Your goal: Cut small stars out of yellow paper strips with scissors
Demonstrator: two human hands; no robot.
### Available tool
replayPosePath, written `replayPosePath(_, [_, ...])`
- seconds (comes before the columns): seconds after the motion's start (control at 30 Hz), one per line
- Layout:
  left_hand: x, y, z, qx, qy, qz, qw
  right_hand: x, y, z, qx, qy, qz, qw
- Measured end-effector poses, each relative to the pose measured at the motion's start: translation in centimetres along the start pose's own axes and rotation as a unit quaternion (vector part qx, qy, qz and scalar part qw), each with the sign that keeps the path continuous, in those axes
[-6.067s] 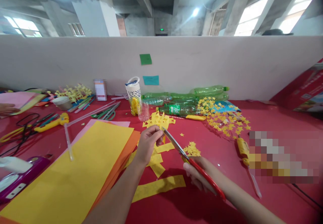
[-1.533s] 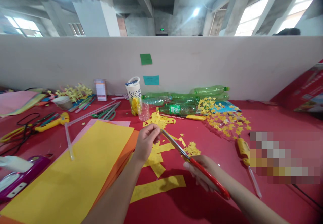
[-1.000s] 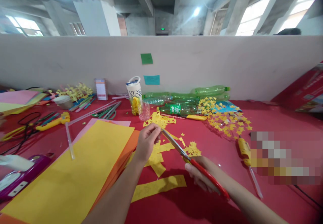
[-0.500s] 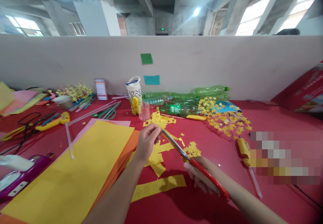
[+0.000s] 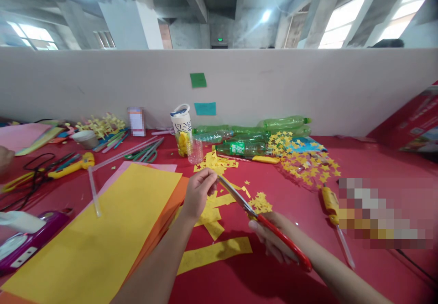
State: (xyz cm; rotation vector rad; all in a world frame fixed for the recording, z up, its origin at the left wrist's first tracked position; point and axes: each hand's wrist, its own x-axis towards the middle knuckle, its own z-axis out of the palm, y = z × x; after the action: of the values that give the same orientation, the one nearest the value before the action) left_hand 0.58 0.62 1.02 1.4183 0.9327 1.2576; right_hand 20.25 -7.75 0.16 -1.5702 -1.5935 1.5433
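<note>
My right hand (image 5: 272,238) grips red-handled scissors (image 5: 242,200), whose blades point up and left. The blade tips meet the fingertips of my left hand (image 5: 200,190), which are pinched together; whatever is between them is too small or hidden to make out. Beneath the blades lie yellow paper scraps (image 5: 214,213) and a small heap of yellow paper stars (image 5: 260,202). A long yellow paper strip (image 5: 219,251) rests nearer to me, between my forearms.
Yellow sheets (image 5: 102,222) over orange ones cover the left side. Green bottles (image 5: 246,148), a white cup (image 5: 181,121) and many stars (image 5: 308,160) stand or lie behind. Glue guns (image 5: 73,167) flank both sides. Another person's hand (image 5: 5,160) shows at the left edge.
Another person's hand has come into view at the far left, and the yellow paper there has gone from sight. My hands and the scissors have hardly moved.
</note>
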Motion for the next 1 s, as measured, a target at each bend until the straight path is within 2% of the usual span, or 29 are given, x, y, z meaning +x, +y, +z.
replayPosePath(0.53, [-0.09, -0.12, 0.25, -0.015, 0.001, 0.01, 1.0, -0.15, 0.09, -0.08, 0.01, 0.001, -0.031, 0.999])
replayPosePath(0.77, [0.01, 0.41, 0.36, 0.038, 0.008, 0.08, 0.996, -0.21, -0.17, -0.01, 0.015, -0.01, -0.048, 0.999])
replayPosePath(1.0, [-0.15, 0.05, 0.88, 0.026, 0.026, 0.054, 0.998, -0.3, -0.25, 0.67, 0.012, 0.011, -0.03, 0.999])
